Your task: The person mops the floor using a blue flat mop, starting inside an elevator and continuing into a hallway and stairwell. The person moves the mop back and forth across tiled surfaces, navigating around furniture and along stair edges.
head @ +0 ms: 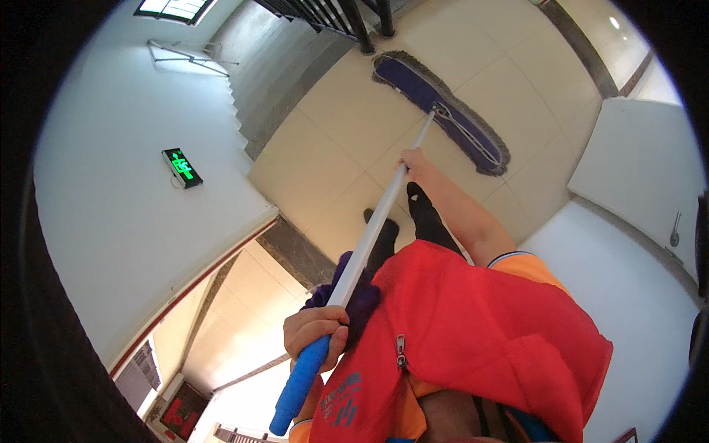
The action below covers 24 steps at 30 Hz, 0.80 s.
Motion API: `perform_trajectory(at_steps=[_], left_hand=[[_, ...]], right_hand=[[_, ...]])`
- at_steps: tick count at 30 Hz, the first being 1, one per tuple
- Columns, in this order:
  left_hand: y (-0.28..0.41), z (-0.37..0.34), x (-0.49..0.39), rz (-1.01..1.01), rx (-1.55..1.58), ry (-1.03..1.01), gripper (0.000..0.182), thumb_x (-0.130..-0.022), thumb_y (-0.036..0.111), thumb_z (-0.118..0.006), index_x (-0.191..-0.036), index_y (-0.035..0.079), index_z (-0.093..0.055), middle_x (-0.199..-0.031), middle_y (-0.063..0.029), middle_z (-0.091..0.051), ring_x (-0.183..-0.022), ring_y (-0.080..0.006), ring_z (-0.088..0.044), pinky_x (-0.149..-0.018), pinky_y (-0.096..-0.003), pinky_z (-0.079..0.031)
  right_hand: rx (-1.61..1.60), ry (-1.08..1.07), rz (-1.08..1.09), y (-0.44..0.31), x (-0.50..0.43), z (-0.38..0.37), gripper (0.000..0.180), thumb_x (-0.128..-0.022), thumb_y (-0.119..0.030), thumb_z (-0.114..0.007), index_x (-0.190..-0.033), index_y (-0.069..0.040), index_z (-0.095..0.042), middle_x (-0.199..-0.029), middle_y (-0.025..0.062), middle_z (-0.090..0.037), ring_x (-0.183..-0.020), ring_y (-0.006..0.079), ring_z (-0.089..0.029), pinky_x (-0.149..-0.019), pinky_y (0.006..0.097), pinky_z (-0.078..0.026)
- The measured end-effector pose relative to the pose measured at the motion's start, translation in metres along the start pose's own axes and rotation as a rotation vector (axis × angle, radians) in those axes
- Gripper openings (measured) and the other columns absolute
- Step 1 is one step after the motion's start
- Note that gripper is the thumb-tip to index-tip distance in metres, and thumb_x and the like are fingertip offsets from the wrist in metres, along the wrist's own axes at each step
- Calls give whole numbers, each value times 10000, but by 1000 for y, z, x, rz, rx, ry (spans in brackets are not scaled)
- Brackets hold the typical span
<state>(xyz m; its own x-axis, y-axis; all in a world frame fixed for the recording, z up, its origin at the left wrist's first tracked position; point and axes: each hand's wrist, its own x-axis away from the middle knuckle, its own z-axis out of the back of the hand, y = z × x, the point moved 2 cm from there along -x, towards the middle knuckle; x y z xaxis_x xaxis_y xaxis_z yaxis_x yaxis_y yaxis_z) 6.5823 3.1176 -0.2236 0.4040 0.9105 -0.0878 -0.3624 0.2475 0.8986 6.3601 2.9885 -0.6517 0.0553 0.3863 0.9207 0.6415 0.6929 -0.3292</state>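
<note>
A flat dust mop reaches down and away from me on a white pole (368,243). My left hand (317,331) is wrapped around the pole's upper end, just at the blue grip (302,382). Lower on the same pole, my right hand (412,162) holds it with the arm stretched out. The wide mop head (407,83), purple with a grey fringe, lies flat on the tiled floor (332,149). Beside my left hand a dark purple cloth (363,302) hangs behind the pole; what holds it is hidden.
Stairs (260,83) with a black metal railing (354,25) lie at the upper left. A lit green sign (183,168) is mounted on the left wall. To the right is a white door (637,166) with a handle. A doorway threshold (299,249) runs near my feet.
</note>
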Motion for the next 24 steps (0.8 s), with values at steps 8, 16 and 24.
perform_trajectory(at_steps=[8,16,24], left_hand=[[-7,36,55,123,-51,133,124,-777,1,-662,-716,44,-564,-687,-138,-662,-594,-198,-664,-551,-267,-518],[-41,85,125,173,-82,179,147,-816,28,-652,-702,37,-558,-686,-153,-656,-580,-209,-654,-548,-266,-501],[-59,186,236,122,-104,138,148,-757,17,-683,-691,45,-553,-668,-145,-658,-561,-204,-660,-524,-270,-509]], right_hand=[[55,-101,-95,63,-30,-62,615,-917,-3,-430,-1391,-55,-42,-769,152,-484,-543,231,-497,-433,381,-446],[126,-184,-86,143,-35,-140,756,-916,-19,-432,-1415,-124,126,-810,176,-498,-504,226,-511,-409,394,-451],[229,-110,-99,284,38,-192,751,-900,-13,-461,-1425,-101,68,-795,174,-507,-488,226,-521,-381,396,-428]])
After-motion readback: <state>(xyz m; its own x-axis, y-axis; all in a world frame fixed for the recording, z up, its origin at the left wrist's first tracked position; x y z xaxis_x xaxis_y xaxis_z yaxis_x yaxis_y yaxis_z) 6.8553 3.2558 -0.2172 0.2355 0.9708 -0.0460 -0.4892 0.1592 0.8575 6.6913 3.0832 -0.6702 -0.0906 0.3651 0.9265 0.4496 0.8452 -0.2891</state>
